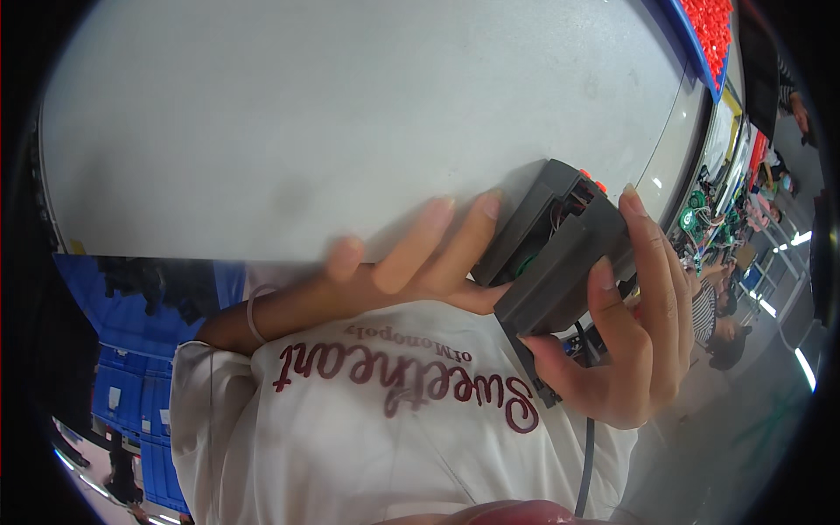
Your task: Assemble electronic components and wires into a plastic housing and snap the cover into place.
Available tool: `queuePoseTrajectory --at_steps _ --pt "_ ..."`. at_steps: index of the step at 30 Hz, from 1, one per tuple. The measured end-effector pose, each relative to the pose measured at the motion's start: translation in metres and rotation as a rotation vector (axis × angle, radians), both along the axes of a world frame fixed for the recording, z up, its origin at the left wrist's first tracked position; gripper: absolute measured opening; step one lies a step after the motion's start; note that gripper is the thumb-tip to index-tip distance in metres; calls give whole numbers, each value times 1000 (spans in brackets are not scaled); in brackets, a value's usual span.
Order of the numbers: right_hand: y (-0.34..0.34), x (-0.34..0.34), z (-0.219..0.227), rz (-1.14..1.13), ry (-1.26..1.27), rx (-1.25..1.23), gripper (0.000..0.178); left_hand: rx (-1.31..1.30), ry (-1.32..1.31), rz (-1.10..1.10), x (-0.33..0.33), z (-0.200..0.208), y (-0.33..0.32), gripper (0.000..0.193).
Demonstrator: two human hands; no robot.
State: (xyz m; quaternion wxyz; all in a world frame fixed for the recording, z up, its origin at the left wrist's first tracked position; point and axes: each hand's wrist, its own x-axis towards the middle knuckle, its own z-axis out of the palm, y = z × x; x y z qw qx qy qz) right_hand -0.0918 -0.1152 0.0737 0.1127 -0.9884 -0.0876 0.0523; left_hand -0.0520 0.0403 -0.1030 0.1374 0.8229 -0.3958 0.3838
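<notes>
A dark grey plastic housing (569, 254) is tilted over the table's near edge, right of centre. Through a gap along it show thin wires and something green; small red pieces (592, 181) stick out at its upper end. My right hand (643, 324) grips it from the right, fingers bent along its side and thumb at its lower end. My left hand (429, 254) is at its left side, thumb partly hidden behind the housing and the other fingers spread toward the tabletop. A grey cable (589, 464) hangs below the right hand.
The pale grey tabletop (350, 122) stretches ahead. At the upper right stands a blue tray (694, 44) with many small red parts (710, 31). Blue crates (131, 385) are stacked at the lower left, with dark pieces in the top one. Cluttered benches and other people are along the right.
</notes>
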Motion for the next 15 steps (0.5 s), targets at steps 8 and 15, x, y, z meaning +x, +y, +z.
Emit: queuePoseTrajectory --at_steps 8,15 --pt "-2 2 2 -46 69 17 52 80 65 -74 -4 10 6 63" --pt "3 -4 5 -63 56 -58 51 73 57 -82 -2 6 8 60"
